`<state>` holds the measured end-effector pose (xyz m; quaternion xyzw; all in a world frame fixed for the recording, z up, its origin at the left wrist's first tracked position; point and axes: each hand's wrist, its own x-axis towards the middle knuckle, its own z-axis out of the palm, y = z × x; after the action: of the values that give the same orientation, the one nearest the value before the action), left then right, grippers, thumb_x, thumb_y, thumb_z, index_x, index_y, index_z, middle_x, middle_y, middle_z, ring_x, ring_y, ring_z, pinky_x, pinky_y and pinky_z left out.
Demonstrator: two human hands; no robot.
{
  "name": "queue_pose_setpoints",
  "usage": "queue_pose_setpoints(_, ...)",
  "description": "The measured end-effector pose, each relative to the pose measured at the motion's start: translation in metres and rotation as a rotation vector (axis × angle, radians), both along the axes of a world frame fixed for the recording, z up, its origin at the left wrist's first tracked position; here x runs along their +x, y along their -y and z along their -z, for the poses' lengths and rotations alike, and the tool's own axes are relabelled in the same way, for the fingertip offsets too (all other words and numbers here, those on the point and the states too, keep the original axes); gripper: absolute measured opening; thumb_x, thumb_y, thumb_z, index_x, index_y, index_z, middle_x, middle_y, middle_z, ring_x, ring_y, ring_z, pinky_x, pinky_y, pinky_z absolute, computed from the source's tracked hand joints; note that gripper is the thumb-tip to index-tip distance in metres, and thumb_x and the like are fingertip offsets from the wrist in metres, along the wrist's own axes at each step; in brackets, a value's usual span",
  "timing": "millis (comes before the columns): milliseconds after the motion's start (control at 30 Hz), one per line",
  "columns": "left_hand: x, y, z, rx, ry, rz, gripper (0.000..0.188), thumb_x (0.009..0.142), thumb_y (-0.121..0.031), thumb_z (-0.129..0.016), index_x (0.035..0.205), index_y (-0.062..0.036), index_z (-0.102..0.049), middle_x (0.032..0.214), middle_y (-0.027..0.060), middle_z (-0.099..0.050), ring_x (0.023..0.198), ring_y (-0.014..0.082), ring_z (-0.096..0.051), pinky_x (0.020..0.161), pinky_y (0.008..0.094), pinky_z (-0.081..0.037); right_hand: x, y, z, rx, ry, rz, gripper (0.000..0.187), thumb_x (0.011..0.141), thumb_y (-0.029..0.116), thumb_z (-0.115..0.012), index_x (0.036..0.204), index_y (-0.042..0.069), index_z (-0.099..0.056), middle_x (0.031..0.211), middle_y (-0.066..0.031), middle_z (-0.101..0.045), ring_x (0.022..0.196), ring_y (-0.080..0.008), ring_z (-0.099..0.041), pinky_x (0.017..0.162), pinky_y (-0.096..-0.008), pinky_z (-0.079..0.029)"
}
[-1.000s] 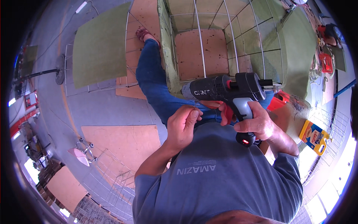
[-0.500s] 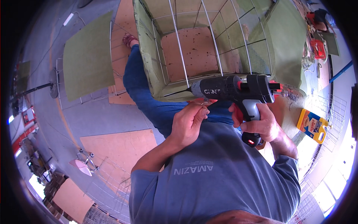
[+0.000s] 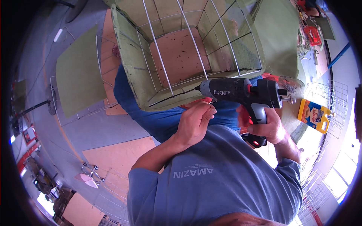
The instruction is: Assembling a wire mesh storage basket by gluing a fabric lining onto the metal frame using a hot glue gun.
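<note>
My right hand (image 3: 268, 127) is wrapped round the grip of a black and grey cordless glue gun (image 3: 228, 87), held level with its nozzle pointing left. The nozzle tip is at the near edge of a wire-frame basket (image 3: 130, 73) lined with green fabric, whose opening faces up. A dark glue line (image 3: 169, 98) runs along that edge, left of the nozzle. Just under the front of the gun, my left hand (image 3: 194, 123) is closed, thumb and forefinger pinching a thin metal wire piece (image 3: 212, 101). The basket rests over my legs.
A yellow and blue jug (image 3: 314, 116) stands at right beside wire grid panels (image 3: 337, 101). At left lie a green fabric panel (image 3: 81, 71) on a wire frame and a brown board (image 3: 117, 152). Green fabric (image 3: 279, 37) hangs right of the basket. A person (image 3: 313, 9) is at far upper right.
The basket has shifted left and nearer to me in view. The gun's nozzle is farther right along the basket's edge, and the dark line behind it is longer. Both hands keep their grips.
</note>
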<state>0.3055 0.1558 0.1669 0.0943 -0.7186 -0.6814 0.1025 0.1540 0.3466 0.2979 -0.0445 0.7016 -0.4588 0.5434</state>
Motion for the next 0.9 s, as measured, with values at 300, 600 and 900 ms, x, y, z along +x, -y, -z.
queue_pose_setpoints(300,-0.003,-0.001,0.008,-0.083,-0.002,0.058,0.025,0.109,-0.018,-0.057,0.101,0.0036,-0.067,0.087,0.0094,-0.067,0.074,0.0159,-0.067,0.067,0.0288,-0.054,-0.002,0.004,-0.008,-0.027,0.105,-0.003,0.069,0.073,-0.007,-0.069,0.141,0.0,-0.055,0.117,-0.0089,-0.064,0.118,-0.02,-0.059,0.107,-0.0361,-0.044)
queue_pose_setpoints(600,-0.035,-0.023,0.01,0.008,-0.07,0.124,0.022,0.108,-0.014,-0.058,0.098,0.0033,-0.067,0.086,0.0096,-0.066,0.073,0.0168,-0.066,0.067,0.0294,-0.054,0.0,-0.036,-0.003,-0.077,0.024,0.119,0.058,0.078,-0.005,-0.07,0.134,-0.001,-0.06,0.107,-0.0064,-0.066,0.103,-0.0159,-0.062,0.095,-0.0333,-0.049)
queue_pose_setpoints(900,-0.068,-0.044,0.009,0.049,-0.076,0.233,0.023,0.107,-0.016,-0.056,0.098,0.0036,-0.062,0.087,0.0182,-0.064,0.077,0.035,-0.065,0.07,0.0428,-0.052,-0.007,-0.056,-0.02,0.078,-0.075,0.18,0.049,0.083,-0.001,-0.071,0.131,-0.002,-0.064,0.106,-0.0059,-0.067,0.102,-0.0155,-0.065,0.098,-0.033,-0.052)
